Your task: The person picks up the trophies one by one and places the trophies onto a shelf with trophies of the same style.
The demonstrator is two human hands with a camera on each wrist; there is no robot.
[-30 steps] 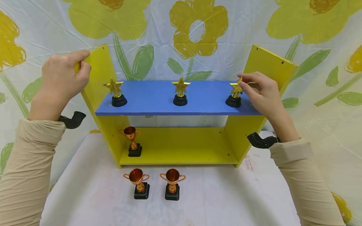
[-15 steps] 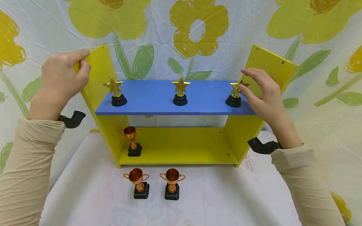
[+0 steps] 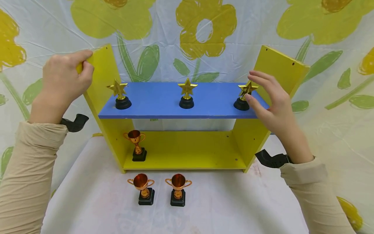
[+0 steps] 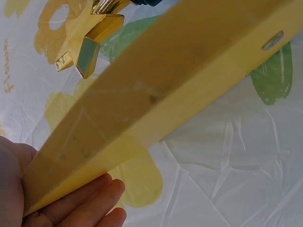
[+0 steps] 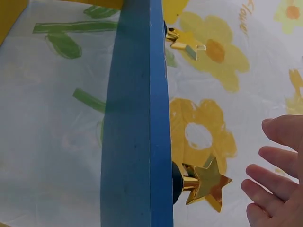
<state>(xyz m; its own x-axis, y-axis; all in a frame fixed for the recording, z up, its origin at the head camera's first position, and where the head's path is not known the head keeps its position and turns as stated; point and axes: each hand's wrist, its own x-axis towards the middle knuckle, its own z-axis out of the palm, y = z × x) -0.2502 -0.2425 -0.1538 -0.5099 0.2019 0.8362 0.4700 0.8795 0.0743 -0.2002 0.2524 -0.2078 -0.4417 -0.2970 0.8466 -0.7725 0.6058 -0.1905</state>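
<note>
The nearest star trophy has a shiny gold five-pointed star on a short gold stem, upright on a round black base. The left side panel is a flat yellow board with a dark hole near its top edge.

To the left of the right grip, along the same blue shelf, stand a middle star trophy and a far star trophy. Just behind the right grip rises the yellow right side panel. Below and to its left, a copper-coloured cup stands on the lower yellow shelf; lower again, two more cups stand on the tabletop.

The right grip is relaxed, thumb and fingers parted. The nearest star trophy stands immediately left of it, the thumb overlapping the star's lower edge; whether they touch cannot be told. The left grip pinches the left side panel's upper front edge between thumb and fingers.
</note>
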